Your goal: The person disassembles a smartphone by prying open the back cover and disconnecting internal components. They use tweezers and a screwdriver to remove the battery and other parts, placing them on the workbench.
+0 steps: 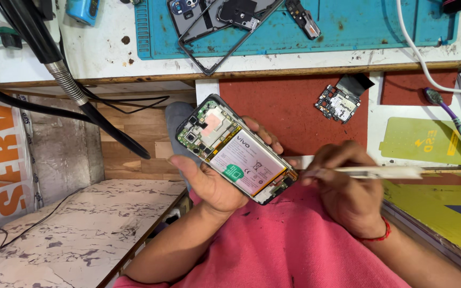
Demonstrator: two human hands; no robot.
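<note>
Below the bench [294, 58] edge, over the person's pink-clad lap, the left hand [214, 181] grasps an opened phone [236, 150], back cover off, battery and circuit parts facing up. The phone lies tilted across the palm, thumb pressed along its near edge and fingertips curling round the far edge. Just right of it, the right hand [345, 184] pinches a slim white tool [369, 172], whose tip touches the phone's lower end by the orange flex strip. On the red mat beyond lies a loose circuit board [338, 102], well apart from both hands. A blue mat [374, 26] on the bench carries a phone frame [214, 37].
</note>
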